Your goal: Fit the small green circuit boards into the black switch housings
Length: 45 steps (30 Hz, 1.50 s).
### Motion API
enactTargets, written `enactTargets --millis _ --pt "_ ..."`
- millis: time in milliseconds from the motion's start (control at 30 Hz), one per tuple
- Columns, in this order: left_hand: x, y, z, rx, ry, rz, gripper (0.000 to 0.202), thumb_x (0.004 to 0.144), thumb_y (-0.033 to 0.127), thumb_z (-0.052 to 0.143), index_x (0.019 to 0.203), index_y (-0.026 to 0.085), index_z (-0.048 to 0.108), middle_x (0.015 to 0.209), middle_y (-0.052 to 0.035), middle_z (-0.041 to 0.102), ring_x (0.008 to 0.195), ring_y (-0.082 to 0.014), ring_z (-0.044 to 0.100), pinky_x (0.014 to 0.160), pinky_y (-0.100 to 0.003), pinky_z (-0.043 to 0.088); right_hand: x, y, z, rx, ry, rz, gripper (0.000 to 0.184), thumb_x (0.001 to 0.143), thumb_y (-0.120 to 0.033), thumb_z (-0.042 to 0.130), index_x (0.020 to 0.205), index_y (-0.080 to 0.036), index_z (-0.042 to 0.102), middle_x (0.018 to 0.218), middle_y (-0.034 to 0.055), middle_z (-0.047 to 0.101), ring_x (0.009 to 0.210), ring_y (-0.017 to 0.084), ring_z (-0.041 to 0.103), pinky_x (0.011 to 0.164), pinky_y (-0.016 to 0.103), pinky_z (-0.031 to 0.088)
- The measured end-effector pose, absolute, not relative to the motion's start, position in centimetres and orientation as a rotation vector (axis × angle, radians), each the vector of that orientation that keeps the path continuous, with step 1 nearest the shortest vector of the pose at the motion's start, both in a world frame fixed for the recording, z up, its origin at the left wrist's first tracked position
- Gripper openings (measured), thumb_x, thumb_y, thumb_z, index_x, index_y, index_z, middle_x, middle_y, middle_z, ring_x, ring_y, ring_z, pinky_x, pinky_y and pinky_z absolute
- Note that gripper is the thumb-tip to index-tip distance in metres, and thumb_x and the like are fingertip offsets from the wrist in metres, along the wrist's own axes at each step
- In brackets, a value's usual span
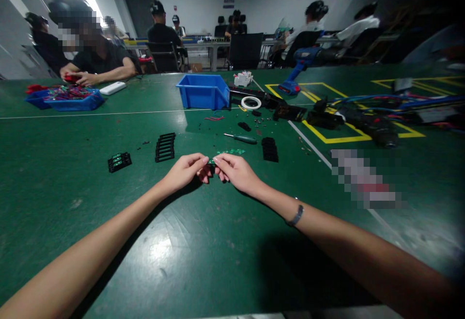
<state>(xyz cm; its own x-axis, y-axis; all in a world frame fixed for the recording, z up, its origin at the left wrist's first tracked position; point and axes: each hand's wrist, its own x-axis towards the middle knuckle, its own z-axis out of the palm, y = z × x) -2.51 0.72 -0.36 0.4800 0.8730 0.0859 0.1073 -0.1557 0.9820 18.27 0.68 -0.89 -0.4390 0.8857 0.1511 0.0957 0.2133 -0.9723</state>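
Observation:
My left hand (187, 170) and my right hand (234, 171) meet over the green table (203, 241), fingers pinched together on a small black part (211, 166) held between them. Most of that part is hidden by my fingertips. Just beyond my hands lie small green circuit boards (231, 152), a screwdriver with a green handle (240, 138), a row of black holders (165, 147), another black block (270, 149) and one black holder with green boards in it (119, 162).
A blue bin (203, 91) and a roll of white tape (251, 103) stand farther back. Black parts, cables and a blue drill (296, 69) lie at the right. A person across the table at the left works over a blue tray (69, 98). Others sit behind.

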Motion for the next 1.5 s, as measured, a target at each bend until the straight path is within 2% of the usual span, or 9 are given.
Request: enactTargets --millis 600,967,1500 --pt "-2.61 0.61 -0.22 1.646 0.846 0.845 0.042 0.101 0.053 0.052 0.091 0.014 0.064 0.077 -0.0047 0.071 0.064 -0.0148 0.069 0.062 -0.024 0.052 18.23 0.64 -1.01 -0.933 -1.724 1.303 0.033 0.100 -0.048 0.054 0.095 -0.017 0.063 0.071 -0.0012 0.060 0.054 0.010 0.055 0.051 0.023 0.043" --pt "-2.72 0.80 -0.43 1.612 0.841 0.842 0.040 0.102 0.051 0.052 0.094 0.013 0.063 0.080 -0.0060 0.071 0.065 -0.0149 0.070 0.062 -0.025 0.053 18.30 0.62 -0.80 -0.914 -1.715 1.344 0.034 0.100 -0.047 0.054 0.102 -0.015 0.066 0.072 -0.0010 0.060 0.054 0.009 0.056 0.049 0.022 0.042" --pt "-2.92 0.94 -0.51 1.571 0.824 0.832 0.037 0.101 0.048 0.055 0.095 0.013 0.062 0.081 -0.0057 0.072 0.066 -0.0157 0.071 0.064 -0.025 0.054 18.30 0.55 -0.97 -0.915 -1.742 1.323 0.032 0.101 -0.047 0.052 0.097 -0.016 0.063 0.073 -0.0019 0.058 0.055 0.009 0.056 0.051 0.022 0.044"
